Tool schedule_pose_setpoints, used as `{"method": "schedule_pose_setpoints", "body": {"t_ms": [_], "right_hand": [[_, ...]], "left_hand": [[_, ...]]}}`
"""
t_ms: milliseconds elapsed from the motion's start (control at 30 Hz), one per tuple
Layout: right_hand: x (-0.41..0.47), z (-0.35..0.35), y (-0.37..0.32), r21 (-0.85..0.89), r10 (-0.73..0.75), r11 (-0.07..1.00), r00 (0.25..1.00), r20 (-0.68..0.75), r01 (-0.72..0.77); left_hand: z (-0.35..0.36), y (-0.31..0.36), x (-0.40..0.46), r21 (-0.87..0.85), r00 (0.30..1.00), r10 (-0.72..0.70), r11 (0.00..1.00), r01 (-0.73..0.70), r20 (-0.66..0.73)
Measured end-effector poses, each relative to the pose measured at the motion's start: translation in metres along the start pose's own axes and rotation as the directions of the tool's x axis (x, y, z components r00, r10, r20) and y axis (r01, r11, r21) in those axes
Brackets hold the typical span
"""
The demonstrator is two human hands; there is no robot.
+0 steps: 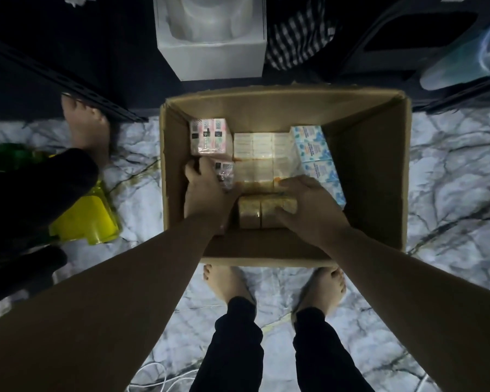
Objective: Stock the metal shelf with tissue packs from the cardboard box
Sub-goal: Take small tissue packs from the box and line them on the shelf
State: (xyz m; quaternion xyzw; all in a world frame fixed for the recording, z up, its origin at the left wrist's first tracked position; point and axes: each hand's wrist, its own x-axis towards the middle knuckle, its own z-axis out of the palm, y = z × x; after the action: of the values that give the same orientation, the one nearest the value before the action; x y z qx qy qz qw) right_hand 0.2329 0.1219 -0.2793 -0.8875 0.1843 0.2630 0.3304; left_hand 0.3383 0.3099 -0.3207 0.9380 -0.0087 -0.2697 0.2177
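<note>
A: Forearms, two, bare, reaching forward and down from the camera into the cardboard box (374,176) on the marble-patterned floor (450,171). Bare feet just behind its near wall.

B: Left hand (207,190)?

A: At the left side of the box, fingers (194,168) curled round a pink-printed tissue pack (224,174) wrapped in clear film. Holding it.

B: Right hand (309,207)?

A: Lying over the right end of a tan tissue pack (262,212) near the front wall, thumb against its side, other fingers extended towards the cream packs. Touching; a closed grip I cannot tell.

B: Box contents?

A: One more pink pack (208,137) at back left. Cream tissue packs (262,158), a block in the middle. Blue-and-white tissue packs (316,157), a row tilted against the right side. Right third of the box bare cardboard.

B: Relation for the next move?

A: Tan pack lies crosswise, long axis left to right, between the two hands; the right hand is on it, the left just beside its left end. My judgement: a lift straight up clears the walls.

B: Metal shelf (77,86)?

A: Dark slotted rail, far left, well apart from the box. No packs visible on it.
</note>
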Motion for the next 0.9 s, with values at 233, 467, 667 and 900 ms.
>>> {"method": "schedule_pose_setpoints", "body": {"t_ms": [233, 467, 667, 900], "right_hand": [[0.061, 0.049, 0.003, -0.099, -0.060, 0.991, 0.964, 0.259, 0.089], [0.076, 0.083, 0.023, -0.218, -0.008, 0.973, 0.961, 0.276, 0.070], [0.030, 0.035, 0.011, -0.099, -0.063, 0.992, 0.990, 0.129, 0.076], [-0.036, -0.040, -0.031, 0.221, 0.006, 0.975, 0.992, -0.128, 0.023]], "left_hand": [[-0.003, -0.019, 0.009, -0.093, 0.995, 0.050, 0.995, -0.042, 0.085], [0.002, -0.030, -0.002, -0.150, 0.993, 0.111, 0.983, -0.107, 0.024], [-0.035, -0.016, -0.025, -0.093, 0.989, 0.147, 0.984, -0.149, -0.028], [-0.119, 0.022, -0.076, -0.171, 0.981, 0.184, 0.966, -0.192, -0.064]]}}
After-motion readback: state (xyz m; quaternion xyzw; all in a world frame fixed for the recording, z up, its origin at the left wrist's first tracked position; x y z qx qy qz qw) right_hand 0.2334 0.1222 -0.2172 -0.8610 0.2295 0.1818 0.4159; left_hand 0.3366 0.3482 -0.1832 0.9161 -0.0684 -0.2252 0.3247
